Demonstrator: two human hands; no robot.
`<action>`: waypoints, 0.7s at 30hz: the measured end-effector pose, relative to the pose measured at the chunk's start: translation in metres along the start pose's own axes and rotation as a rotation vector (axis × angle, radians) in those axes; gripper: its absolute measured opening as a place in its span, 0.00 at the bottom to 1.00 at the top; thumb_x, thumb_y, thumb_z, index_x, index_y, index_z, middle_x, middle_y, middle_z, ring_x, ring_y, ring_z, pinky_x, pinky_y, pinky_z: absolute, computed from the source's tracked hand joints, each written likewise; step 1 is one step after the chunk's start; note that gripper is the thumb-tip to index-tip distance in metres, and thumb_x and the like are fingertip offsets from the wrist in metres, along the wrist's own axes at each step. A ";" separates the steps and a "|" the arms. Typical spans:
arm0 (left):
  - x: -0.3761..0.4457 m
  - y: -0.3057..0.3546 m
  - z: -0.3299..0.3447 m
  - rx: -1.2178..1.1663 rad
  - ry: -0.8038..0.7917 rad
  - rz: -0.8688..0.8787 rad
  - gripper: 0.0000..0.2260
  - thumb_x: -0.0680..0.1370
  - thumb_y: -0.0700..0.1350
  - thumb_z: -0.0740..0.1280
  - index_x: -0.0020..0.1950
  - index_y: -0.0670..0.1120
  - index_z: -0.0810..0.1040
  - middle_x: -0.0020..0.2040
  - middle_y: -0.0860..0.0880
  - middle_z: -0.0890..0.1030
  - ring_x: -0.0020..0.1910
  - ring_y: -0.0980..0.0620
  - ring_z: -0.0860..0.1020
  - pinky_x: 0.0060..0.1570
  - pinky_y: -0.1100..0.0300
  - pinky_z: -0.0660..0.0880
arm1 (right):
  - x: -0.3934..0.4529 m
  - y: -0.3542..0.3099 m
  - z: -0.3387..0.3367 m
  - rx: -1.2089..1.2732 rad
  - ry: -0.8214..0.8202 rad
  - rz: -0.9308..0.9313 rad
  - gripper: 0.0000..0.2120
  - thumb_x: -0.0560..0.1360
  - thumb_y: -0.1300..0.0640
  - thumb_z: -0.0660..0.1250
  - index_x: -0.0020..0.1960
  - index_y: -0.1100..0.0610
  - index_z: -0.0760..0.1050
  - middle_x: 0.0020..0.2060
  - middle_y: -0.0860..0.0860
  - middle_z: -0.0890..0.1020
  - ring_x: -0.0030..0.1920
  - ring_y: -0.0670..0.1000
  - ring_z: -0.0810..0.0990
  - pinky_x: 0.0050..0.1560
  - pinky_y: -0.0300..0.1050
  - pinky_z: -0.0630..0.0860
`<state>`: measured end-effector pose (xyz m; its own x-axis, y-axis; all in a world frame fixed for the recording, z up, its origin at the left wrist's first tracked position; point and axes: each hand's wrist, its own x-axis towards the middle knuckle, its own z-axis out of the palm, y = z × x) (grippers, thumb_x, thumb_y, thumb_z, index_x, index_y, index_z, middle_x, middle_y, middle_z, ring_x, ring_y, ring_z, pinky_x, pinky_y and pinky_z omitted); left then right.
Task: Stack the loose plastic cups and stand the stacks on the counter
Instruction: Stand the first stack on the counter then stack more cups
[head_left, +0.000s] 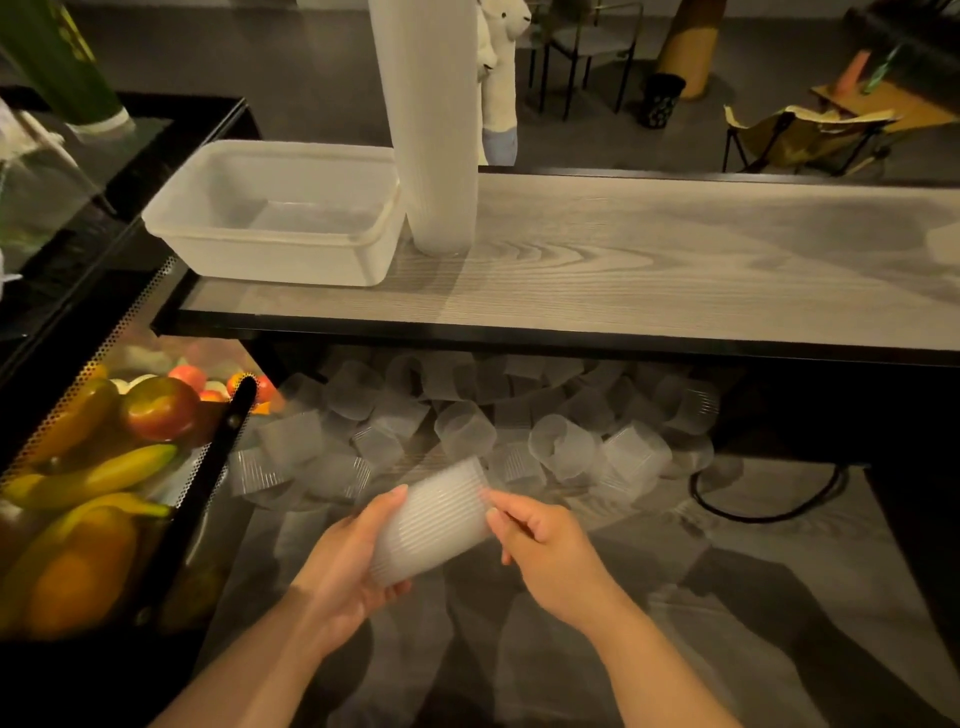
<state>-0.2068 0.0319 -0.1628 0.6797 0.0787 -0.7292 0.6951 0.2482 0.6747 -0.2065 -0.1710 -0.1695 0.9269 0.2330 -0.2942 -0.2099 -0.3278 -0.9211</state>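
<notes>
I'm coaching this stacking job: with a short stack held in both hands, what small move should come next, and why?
Probably reach the right hand forward for a nearby loose cup and nest it on the stack. The left hand already grips that stack, which is far shorter than the tall stack on the counter, and many cups lie loose.

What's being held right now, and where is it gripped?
A short stack of ribbed translucent plastic cups: left hand grips its lower end, right hand pinches the upper rim end.
</notes>
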 end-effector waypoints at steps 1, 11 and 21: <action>0.002 0.001 -0.002 -0.014 0.010 -0.010 0.17 0.75 0.52 0.72 0.58 0.42 0.78 0.52 0.40 0.79 0.48 0.42 0.79 0.42 0.49 0.74 | 0.001 -0.001 0.003 -0.014 -0.026 0.002 0.15 0.82 0.53 0.59 0.67 0.40 0.70 0.31 0.32 0.78 0.34 0.37 0.74 0.41 0.31 0.72; 0.008 0.014 -0.061 -0.127 0.093 -0.009 0.23 0.73 0.53 0.73 0.65 0.48 0.74 0.62 0.39 0.76 0.58 0.38 0.77 0.43 0.50 0.78 | 0.089 0.069 -0.042 -1.021 0.447 0.238 0.38 0.72 0.45 0.71 0.76 0.53 0.61 0.71 0.56 0.69 0.72 0.58 0.64 0.72 0.50 0.60; -0.001 0.002 -0.083 -0.127 0.120 -0.018 0.27 0.69 0.53 0.75 0.65 0.45 0.75 0.62 0.39 0.76 0.57 0.38 0.78 0.36 0.52 0.78 | 0.074 0.033 -0.037 -0.674 0.640 0.096 0.28 0.67 0.46 0.77 0.63 0.51 0.70 0.57 0.54 0.80 0.60 0.56 0.75 0.58 0.51 0.72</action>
<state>-0.2255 0.1120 -0.1703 0.6292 0.1854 -0.7548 0.6668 0.3702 0.6468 -0.1335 -0.1990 -0.2124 0.9521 -0.3051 0.0199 -0.2550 -0.8283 -0.4988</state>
